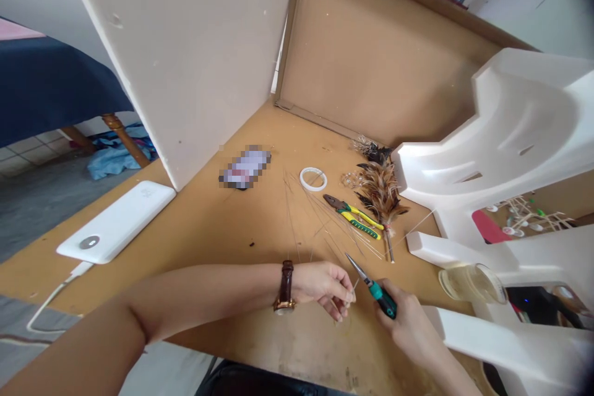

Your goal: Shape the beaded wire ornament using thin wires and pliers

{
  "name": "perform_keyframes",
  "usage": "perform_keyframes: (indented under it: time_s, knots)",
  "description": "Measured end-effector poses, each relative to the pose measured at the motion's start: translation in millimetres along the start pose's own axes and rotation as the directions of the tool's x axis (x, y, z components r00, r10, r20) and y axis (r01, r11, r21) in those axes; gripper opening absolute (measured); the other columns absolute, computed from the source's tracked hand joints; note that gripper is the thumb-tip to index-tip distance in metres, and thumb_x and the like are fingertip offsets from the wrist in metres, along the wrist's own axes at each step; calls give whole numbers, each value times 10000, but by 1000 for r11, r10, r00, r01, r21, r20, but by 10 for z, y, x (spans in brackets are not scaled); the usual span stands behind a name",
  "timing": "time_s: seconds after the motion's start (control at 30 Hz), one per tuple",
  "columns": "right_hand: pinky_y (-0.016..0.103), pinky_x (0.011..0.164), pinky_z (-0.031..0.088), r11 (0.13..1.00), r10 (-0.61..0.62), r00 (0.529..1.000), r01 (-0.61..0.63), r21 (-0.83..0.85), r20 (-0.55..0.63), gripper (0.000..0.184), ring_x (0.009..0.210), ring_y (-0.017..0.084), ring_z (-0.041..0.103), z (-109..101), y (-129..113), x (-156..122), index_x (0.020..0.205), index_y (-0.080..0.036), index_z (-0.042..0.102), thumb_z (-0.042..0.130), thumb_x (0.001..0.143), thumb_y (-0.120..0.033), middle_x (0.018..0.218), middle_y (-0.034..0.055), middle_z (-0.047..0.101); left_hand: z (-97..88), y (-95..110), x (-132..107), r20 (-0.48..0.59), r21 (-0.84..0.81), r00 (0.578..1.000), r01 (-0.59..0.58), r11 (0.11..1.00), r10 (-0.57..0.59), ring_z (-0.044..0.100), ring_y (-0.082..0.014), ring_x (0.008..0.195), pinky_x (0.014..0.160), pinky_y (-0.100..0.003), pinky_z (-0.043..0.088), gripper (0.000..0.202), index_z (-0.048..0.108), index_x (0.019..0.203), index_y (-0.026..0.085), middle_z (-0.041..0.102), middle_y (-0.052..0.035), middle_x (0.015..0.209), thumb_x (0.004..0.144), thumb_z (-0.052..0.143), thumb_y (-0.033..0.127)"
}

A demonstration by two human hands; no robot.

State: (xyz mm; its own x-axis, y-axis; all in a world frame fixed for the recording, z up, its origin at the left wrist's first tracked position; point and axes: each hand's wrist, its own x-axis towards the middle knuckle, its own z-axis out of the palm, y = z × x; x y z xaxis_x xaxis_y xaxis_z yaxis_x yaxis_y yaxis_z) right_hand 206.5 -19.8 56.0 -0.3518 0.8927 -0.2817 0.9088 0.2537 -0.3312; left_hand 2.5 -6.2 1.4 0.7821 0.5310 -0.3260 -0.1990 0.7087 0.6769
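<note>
Near the front of the wooden table, my left hand point(327, 288) is closed in a pinch on a short, thin wire point(356, 283). Part of that wire is hidden by the fingertips. My right hand point(411, 315) grips needle-nose pliers point(378, 296) by their green and black handles, the narrow tips pointing up and left. The pliers' tips are close to the wire, and I cannot tell whether they touch it. Beyond both hands lie combination pliers point(355, 218) with yellow and green handles, several loose thin wires and a white tape roll point(313, 179). A bundle of brown feathers point(381, 189) lies to their right.
A phone point(245, 167), its screen blurred, lies farther back. At the left edge sits a white power bank point(116, 223) with a cable. White panels point(195, 62), a cardboard wall point(371, 43) and a white plastic chair point(524, 117) surround the table. A clear jar point(473, 283) is at the right.
</note>
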Motion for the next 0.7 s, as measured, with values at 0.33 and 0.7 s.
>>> perform_keyframes:
  time_s: [0.33, 0.7]
  knots:
    - [257, 597, 373, 994, -2, 999, -2, -113, -42, 144, 673, 188, 590, 26, -23, 347, 877, -224, 476, 412, 748, -230, 773, 23, 610, -183, 161, -111, 5, -68, 999, 36, 997, -36, 587, -102, 531, 582, -291, 472, 461, 503, 698, 137, 592, 36, 585, 450, 812, 373]
    - [261, 606, 383, 986, 2, 999, -9, -166, -40, 129, 697, 197, 599, -8, 74, 584, 872, -224, 467, 414, 754, -223, 768, 28, 619, -140, 277, -189, -54, 136, 988, -139, 981, 147, 539, -82, 514, 552, -247, 446, 471, 521, 664, 132, 563, 29, 557, 473, 751, 496]
